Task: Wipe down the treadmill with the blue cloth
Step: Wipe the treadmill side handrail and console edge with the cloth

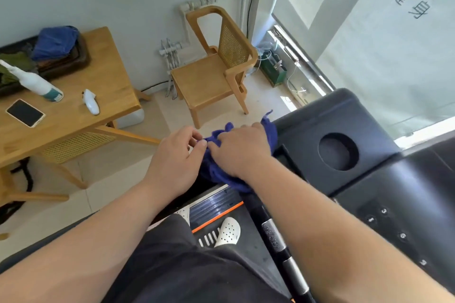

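The blue cloth [221, 174] is bunched at the left end of the black treadmill console [369, 135]. My right hand [238, 150] lies on top of the cloth with its fingers curled into the fabric. My left hand [177, 155] is beside it on the left and pinches a fold of the cloth between thumb and fingers. Most of the cloth is hidden under my right hand. Below, the treadmill deck [216, 204] with an orange stripe and the handrail [278, 241] show between my arms.
A round cup holder [338, 151] sits in the console, with numbered buttons [384, 211] lower right. To the left stand a wooden table [73, 115] with a spray bottle [37, 83] and phone [25, 112], and a wooden chair [216, 69]. A window [394, 44] is on the right.
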